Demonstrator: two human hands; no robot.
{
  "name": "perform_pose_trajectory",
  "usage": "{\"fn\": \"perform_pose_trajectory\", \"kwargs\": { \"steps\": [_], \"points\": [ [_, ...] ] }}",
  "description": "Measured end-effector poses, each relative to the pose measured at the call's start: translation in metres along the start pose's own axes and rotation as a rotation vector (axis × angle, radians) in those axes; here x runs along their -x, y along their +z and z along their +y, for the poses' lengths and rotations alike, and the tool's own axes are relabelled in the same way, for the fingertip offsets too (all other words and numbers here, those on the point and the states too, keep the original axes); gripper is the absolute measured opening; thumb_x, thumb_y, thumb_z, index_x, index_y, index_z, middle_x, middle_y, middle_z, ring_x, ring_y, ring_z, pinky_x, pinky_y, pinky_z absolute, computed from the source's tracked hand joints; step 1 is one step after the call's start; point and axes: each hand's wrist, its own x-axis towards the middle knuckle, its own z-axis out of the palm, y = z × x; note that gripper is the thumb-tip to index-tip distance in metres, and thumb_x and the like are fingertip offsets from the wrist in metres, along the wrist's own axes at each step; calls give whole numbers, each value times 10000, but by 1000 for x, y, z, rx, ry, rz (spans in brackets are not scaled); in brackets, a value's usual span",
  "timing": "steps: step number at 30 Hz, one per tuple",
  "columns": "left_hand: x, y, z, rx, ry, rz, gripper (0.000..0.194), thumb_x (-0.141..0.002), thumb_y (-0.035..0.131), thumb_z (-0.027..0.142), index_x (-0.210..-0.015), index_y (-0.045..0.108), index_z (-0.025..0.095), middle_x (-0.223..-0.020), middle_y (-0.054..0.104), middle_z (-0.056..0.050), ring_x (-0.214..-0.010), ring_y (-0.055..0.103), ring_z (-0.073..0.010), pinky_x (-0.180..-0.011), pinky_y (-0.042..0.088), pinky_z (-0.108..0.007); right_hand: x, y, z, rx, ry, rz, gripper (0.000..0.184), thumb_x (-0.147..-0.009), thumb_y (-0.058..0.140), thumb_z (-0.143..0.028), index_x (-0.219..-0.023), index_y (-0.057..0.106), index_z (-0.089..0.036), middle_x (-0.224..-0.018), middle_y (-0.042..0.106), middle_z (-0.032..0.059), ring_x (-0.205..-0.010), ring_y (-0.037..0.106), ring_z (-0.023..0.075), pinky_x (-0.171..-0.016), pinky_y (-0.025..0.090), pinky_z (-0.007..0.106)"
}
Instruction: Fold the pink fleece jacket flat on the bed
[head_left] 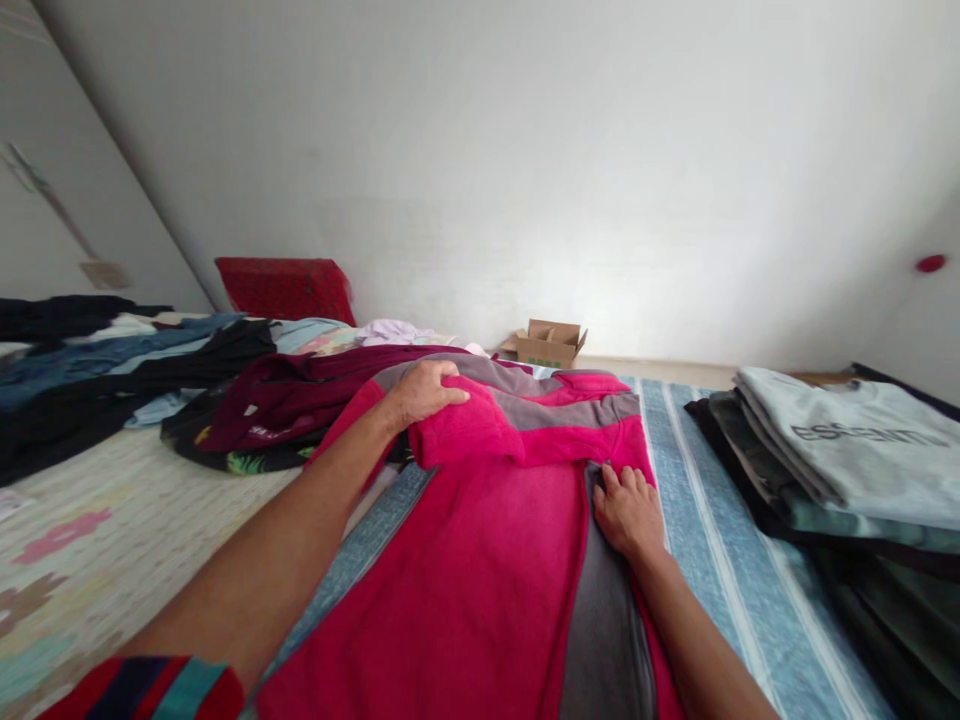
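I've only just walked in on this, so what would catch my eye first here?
The pink and grey fleece jacket dominates the centre, lying on a blue striped cloth, with the left hand on its folded top and the right hand flat lower down. Folded shirts are stacked at right; a cardboard box sits behind.

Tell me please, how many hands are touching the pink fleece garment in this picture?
2. The left hand is cupped over the folded upper part of the pink-and-grey fleece garment, and the right hand lies flat on it, lower down. No other hands show.
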Motion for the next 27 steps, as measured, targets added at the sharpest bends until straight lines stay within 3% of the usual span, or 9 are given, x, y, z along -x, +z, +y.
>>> {"fn": "perform_pose_trajectory", "kwargs": {
  "steps": [5,11,15,18,22,27],
  "points": [
    [-6,-7,26,-3,27,-27,46,-696,566,67,-735,591,61,-622,491,94,-613,403,-59,-589,286,-156,0,-3,-1,-15,3,-12,480,-909,344,-369,-1345,432,-189,-1291,463,142,-1251,342,299,-975,252,403],
    [1,2,96,45,240,-128,207,-642,519,-2,-799,585,116,-683,530,64,-632,466,-91,-563,347,-172,0,-3,-2,-27,0,-10,489,-907,345,-362,-1352,429,-178,-1299,460,150,-1256,341,311,-983,261,409],
    [27,22,141,31,466,-286,307,-636,542,17,-912,556,151,-903,641,-32,-819,585,-176,-698,438,-230,1,-8,-2,-35,7,-29,498,-910,335,-361,-1365,418,-176,-1318,455,152,-1270,337,312,-999,261,415],
    [54,40,166,-101,537,-467,338,-675,534,97,-1005,532,172,-889,664,-81,-801,638,-251,-611,459,-292,3,-11,1,-45,-14,-80,536,-902,359,-349,-1402,367,-156,-1390,393,158,-1315,287,324,-1028,240,407],
    [86,69,182,-231,564,-676,288,-676,538,126,-958,523,182,-841,669,-101,-775,658,-291,-567,465,-330,1,-6,7,-50,-16,-117,506,-913,258,-203,-1393,386,-104,-1446,325,169,-1346,247,314,-1047,223,388],
    [107,96,179,-126,527,-714,223,-707,541,167,-921,484,189,-925,661,-102,-780,656,-265,-582,473,-321,-5,1,9,-58,-7,-118,506,-924,271,-237,-1400,370,-102,-1447,322,164,-1339,258,304,-1038,236,402]
  ]
}}
